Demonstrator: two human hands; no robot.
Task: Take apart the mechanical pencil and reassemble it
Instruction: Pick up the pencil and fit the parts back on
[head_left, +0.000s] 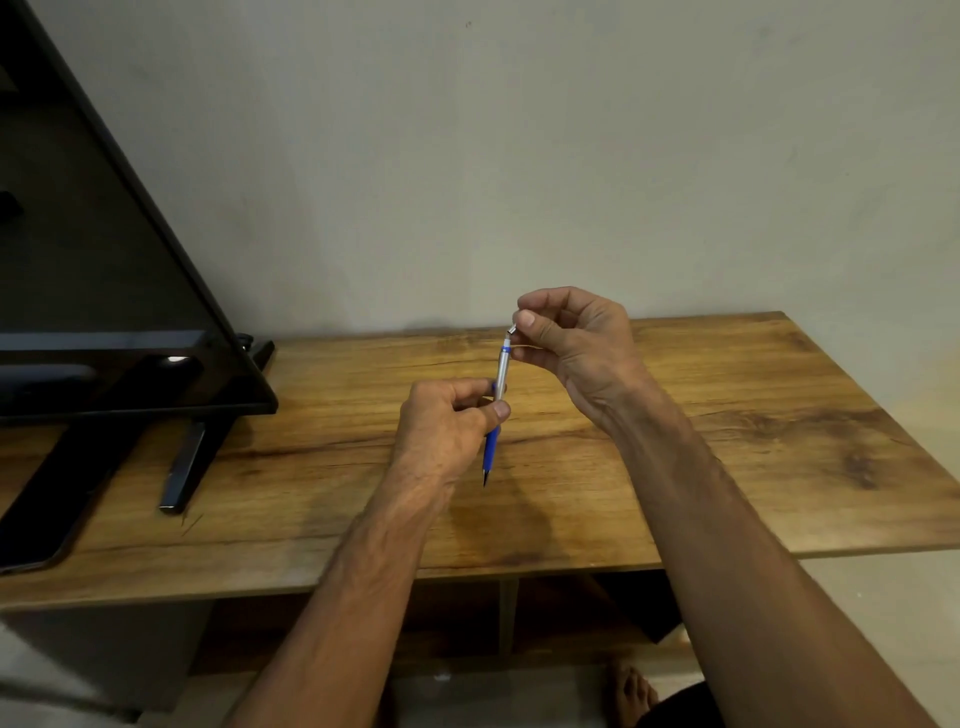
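A person holds a slim silver-and-blue mechanical pencil nearly upright above a wood-grain tabletop, its dark tip pointing down. The left hand is closed around the barrel's middle, just above the blue grip section, thumb pressed against it. The right hand pinches the small silver cap at the pencil's top end between thumb and forefinger, the cap tilted slightly off the barrel's line. A black flat-screen television on 2 legs stands at the table's left, against a plain grey wall.
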